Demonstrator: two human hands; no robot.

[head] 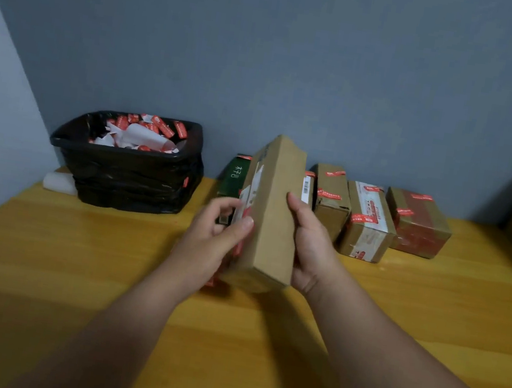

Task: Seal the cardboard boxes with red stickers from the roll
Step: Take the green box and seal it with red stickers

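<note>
Right now a long cardboard box (269, 216) sits between both hands above the yellow wooden surface (258, 343), near the middle of the view. Its long axis runs from the near end at about 6 o'clock up and away toward 12 o'clock, leaning slightly left at the far end, so one narrow end faces the camera and a plain brown face looks right and up. The right hand (309, 248) is at 3 o'clock of the box, thumb laid on the brown face and fingers curled behind it, gripping it. The left hand (215, 237) is at 9 o'clock, its thumb pressing the box's left face, where red stickers (246, 207) and a white label show; the other fingers are bent, and whether they pinch anything cannot be told.

At 10 o'clock of the box stands a bin with a black bag (125, 167), heaped with white backing paper and red scraps. Behind the held box, from 12 to 2 o'clock, a green box (234, 175) and three brown boxes (368, 222) with red stickers line the wall.
</note>
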